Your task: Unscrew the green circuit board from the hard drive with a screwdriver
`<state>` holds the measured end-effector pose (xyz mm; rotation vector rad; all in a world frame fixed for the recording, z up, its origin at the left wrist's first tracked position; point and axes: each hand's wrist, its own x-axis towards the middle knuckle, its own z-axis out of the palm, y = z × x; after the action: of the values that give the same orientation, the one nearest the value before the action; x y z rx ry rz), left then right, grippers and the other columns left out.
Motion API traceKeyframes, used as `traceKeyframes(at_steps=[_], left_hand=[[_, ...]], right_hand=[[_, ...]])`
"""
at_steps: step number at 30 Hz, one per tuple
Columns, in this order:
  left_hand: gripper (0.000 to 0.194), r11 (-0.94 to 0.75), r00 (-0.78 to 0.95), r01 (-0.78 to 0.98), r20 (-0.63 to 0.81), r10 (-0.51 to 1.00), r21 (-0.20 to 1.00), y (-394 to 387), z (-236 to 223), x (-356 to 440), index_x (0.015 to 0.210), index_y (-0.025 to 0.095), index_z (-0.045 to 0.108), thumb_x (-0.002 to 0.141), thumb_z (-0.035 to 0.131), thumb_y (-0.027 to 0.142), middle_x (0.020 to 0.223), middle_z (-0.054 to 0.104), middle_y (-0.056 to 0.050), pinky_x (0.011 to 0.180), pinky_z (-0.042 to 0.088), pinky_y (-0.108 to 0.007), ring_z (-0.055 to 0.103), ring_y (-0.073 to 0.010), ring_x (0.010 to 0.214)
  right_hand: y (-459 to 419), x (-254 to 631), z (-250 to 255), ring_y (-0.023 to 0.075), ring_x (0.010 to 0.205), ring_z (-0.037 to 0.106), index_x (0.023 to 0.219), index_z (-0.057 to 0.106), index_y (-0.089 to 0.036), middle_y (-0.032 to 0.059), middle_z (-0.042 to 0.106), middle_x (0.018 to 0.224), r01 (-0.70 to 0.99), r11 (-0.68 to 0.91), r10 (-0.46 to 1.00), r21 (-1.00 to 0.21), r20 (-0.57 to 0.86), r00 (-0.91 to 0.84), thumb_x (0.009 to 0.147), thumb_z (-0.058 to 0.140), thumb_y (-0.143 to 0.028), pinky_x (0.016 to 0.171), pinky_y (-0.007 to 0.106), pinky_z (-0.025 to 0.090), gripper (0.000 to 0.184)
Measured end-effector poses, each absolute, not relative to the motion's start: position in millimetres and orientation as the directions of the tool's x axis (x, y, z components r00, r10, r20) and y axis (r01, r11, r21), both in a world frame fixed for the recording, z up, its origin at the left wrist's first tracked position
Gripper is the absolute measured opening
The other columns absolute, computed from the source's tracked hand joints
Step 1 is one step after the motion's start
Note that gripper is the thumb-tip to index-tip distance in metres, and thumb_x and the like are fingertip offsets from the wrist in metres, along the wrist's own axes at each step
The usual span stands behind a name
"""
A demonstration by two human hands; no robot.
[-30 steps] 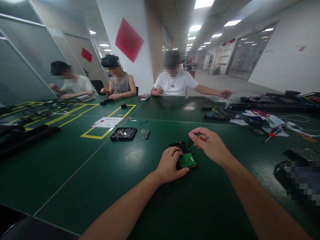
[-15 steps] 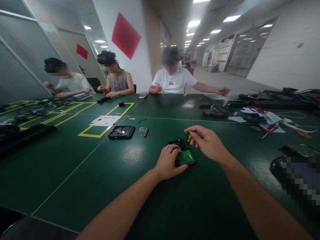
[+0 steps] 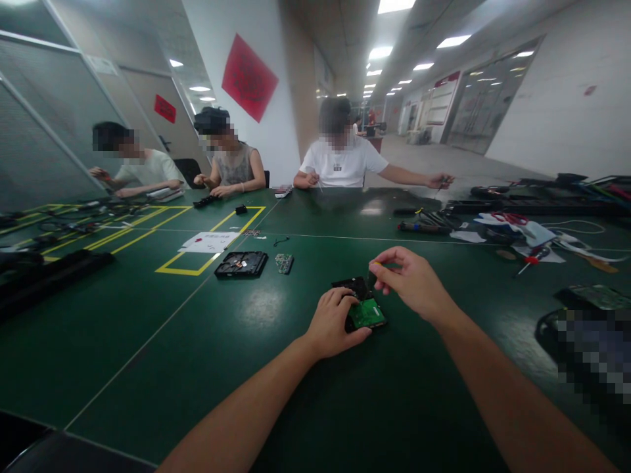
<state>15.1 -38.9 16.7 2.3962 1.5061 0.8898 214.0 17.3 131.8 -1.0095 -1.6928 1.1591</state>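
A hard drive (image 3: 369,314) with its green circuit board facing up lies on the green table in front of me. My left hand (image 3: 331,323) grips it, fingers over the board's left side and thumb along the near edge. Above the drive's far right corner, my right hand (image 3: 409,281) pinches a small screwdriver with a yellow handle (image 3: 376,263). Its shaft points down toward the drive; whether the tip meets a screw is too small to tell. Further left lie another hard drive (image 3: 241,264), dark side up, and a loose circuit board (image 3: 284,263).
A white paper sheet (image 3: 210,242) lies within yellow tape lines. To the right are a red-handled screwdriver (image 3: 532,261), gloves (image 3: 517,226), cables and a dark drive-like part (image 3: 591,295). Three people sit across the table, hands on small parts or tools.
My right hand has turned the screwdriver more upright, and its yellow handle is now mostly hidden by the fingers. My left hand stays on the hard drive. The view has tilted slightly.
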Motion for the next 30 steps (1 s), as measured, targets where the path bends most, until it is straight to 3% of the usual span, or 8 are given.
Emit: traceKeyframes(at_steps=[4, 9, 12, 16, 20, 24, 30], left_hand=[[0.062, -0.479, 0.317, 0.758, 0.393, 0.864, 0.443, -38, 16, 15, 0.127, 0.024, 0.061, 0.080, 0.078, 0.060, 0.139, 0.058, -0.012, 0.116, 0.039, -0.055, 0.052, -0.0345, 0.134], [0.066, -0.474, 0.311, 0.763, 0.394, 0.865, 0.440, -37, 13, 15, 0.128, 0.024, 0.061, 0.079, 0.079, 0.063, 0.140, 0.057, -0.012, 0.115, 0.040, -0.056, 0.051, -0.0349, 0.134], [0.065, -0.473, 0.311, 0.763, 0.391, 0.866, 0.441, -37, 13, 14, 0.129, 0.025, 0.060, 0.078, 0.080, 0.062, 0.141, 0.056, -0.012, 0.115, 0.040, -0.056, 0.051, -0.0353, 0.134], [0.066, -0.482, 0.322, 0.762, 0.392, 0.862, 0.433, -37, 13, 14, 0.128, 0.025, 0.060, 0.078, 0.080, 0.062, 0.141, 0.056, -0.012, 0.116, 0.039, -0.055, 0.050, -0.0352, 0.136], [0.067, -0.475, 0.323, 0.772, 0.383, 0.865, 0.423, -37, 12, 15, 0.130, 0.025, 0.060, 0.078, 0.081, 0.060, 0.141, 0.056, -0.012, 0.116, 0.039, -0.057, 0.050, -0.0357, 0.136], [0.067, -0.480, 0.329, 0.766, 0.381, 0.864, 0.428, -37, 11, 14, 0.131, 0.026, 0.059, 0.077, 0.081, 0.060, 0.141, 0.056, -0.012, 0.116, 0.039, -0.058, 0.050, -0.0361, 0.136], [0.067, -0.481, 0.326, 0.764, 0.388, 0.862, 0.429, -38, 13, 14, 0.130, 0.025, 0.060, 0.078, 0.080, 0.062, 0.141, 0.057, -0.012, 0.116, 0.039, -0.056, 0.051, -0.0351, 0.135]], right_hand=[[16, 215, 134, 0.0149, 0.062, 0.063, 0.102, 0.067, -0.019, 0.0032, 0.070, 0.079, 0.209, 0.304, 0.910, -0.929, 0.218, -0.353, 0.088, 0.073, -0.038, 0.057, 0.029, 0.051, 0.024], [19, 217, 133, 0.0167, 0.068, 0.064, 0.100, 0.071, -0.021, 0.0051, 0.073, 0.090, 0.265, 0.361, 0.898, -0.894, 0.257, -0.357, 0.089, 0.072, -0.044, 0.061, 0.030, 0.053, 0.026], [22, 221, 132, 0.0161, 0.066, 0.060, 0.091, 0.071, -0.021, 0.0045, 0.071, 0.083, 0.298, 0.389, 0.893, -0.872, 0.279, -0.353, 0.089, 0.073, -0.047, 0.054, 0.028, 0.048, 0.027], [21, 224, 133, 0.0141, 0.062, 0.060, 0.102, 0.069, -0.021, 0.0061, 0.073, 0.094, 0.230, 0.328, 0.889, -0.916, 0.218, -0.402, 0.088, 0.075, -0.045, 0.049, 0.026, 0.044, 0.028], [19, 219, 132, 0.0149, 0.064, 0.062, 0.100, 0.068, -0.020, 0.0026, 0.069, 0.080, 0.164, 0.297, 0.875, -0.941, 0.200, -0.440, 0.090, 0.072, -0.042, 0.058, 0.029, 0.050, 0.025], [20, 221, 134, 0.0148, 0.066, 0.060, 0.104, 0.073, -0.021, 0.0020, 0.069, 0.081, 0.217, 0.348, 0.861, -0.912, 0.219, -0.459, 0.092, 0.067, -0.036, 0.062, 0.030, 0.050, 0.020], [21, 233, 139, 0.0165, 0.062, 0.064, 0.116, 0.071, -0.019, 0.0022, 0.069, 0.070, 0.227, 0.252, 0.813, -0.941, 0.079, -0.577, 0.099, 0.057, -0.032, 0.060, 0.030, 0.050, 0.026]])
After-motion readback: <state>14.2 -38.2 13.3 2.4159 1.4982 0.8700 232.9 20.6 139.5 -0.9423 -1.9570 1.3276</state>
